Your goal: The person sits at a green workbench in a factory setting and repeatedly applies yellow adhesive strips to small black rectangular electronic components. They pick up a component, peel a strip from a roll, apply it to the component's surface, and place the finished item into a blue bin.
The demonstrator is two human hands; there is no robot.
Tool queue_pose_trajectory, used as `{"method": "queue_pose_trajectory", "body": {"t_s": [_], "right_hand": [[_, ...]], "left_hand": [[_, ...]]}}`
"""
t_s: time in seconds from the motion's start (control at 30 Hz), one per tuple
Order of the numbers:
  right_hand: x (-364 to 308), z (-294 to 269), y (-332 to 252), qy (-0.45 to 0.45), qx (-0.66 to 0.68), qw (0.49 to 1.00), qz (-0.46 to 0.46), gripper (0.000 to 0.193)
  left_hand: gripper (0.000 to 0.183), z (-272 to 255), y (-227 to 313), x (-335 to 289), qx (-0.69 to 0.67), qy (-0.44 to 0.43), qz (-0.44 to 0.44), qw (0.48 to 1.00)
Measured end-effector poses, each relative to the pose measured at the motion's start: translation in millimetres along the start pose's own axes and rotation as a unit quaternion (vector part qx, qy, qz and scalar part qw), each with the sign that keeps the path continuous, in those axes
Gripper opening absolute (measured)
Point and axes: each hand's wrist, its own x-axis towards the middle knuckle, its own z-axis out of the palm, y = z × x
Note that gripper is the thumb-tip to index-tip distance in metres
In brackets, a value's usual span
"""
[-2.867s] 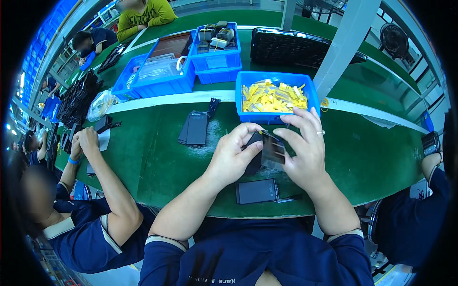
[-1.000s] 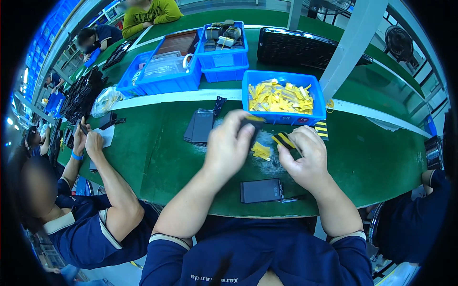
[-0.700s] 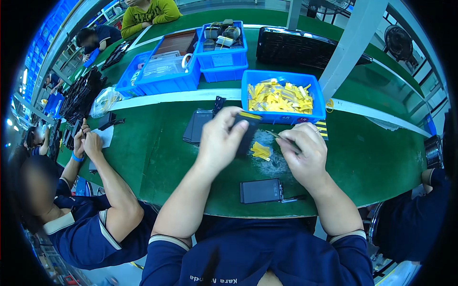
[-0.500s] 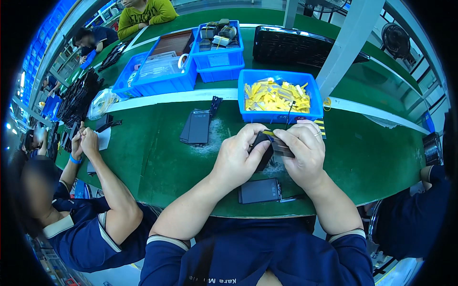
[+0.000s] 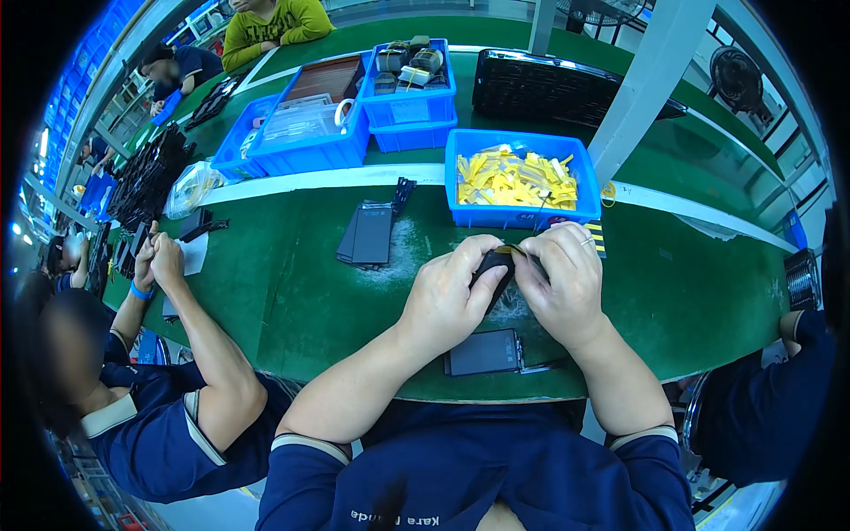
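Observation:
Above the green table, my left hand (image 5: 449, 290) is closed around a black flat pack (image 5: 491, 276), which looks like a battery and stands tilted between thumb and fingers. My right hand (image 5: 560, 281) pinches at the pack's upper end, where a narrow yellowish strip (image 5: 507, 251) shows; the fingers hide most of what it grips. Nearer to me lies another dark grey flat pack (image 5: 482, 353) with a short lead at its right end. Left of my hands rests a small stack of similar packs (image 5: 365, 234) with black connectors at the top.
Just beyond my hands stands a blue bin (image 5: 522, 215) of yellow strips. Farther left are blue bins (image 5: 312, 152) with clear plastic pieces and wrapped bundles. A grey post (image 5: 651, 80) rises at right. A co-worker's hands (image 5: 158, 261) are at the left.
My right hand has tilted and drawn in against the pack's upper end. The dark flat piece that showed under its fingers is now out of sight.

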Motion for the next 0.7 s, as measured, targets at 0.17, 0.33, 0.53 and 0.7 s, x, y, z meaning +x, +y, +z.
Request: {"method": "queue_pose_trajectory", "body": {"t_s": [0.17,0.33,0.53,0.7], "right_hand": [[-2,0,-2,-0.046,0.053,0.996,0.052,0.02],[-2,-2,-5,-0.079,0.079,0.991,0.079,0.015],[-2,-4,-4,-0.11,0.103,0.973,0.172,0.016],[-3,-3,-4,-0.123,0.184,0.943,0.248,0.019]], "left_hand": [[0.023,-2,-2,1,0.087,0.01,0.006,0.996],[0.021,-40,-31,23,0.101,0.106,-0.148,0.978],[0.02,-84,-76,28,0.361,0.146,-0.128,0.912],[0.023,-60,-41,26,0.175,0.112,-0.042,0.977]]}}
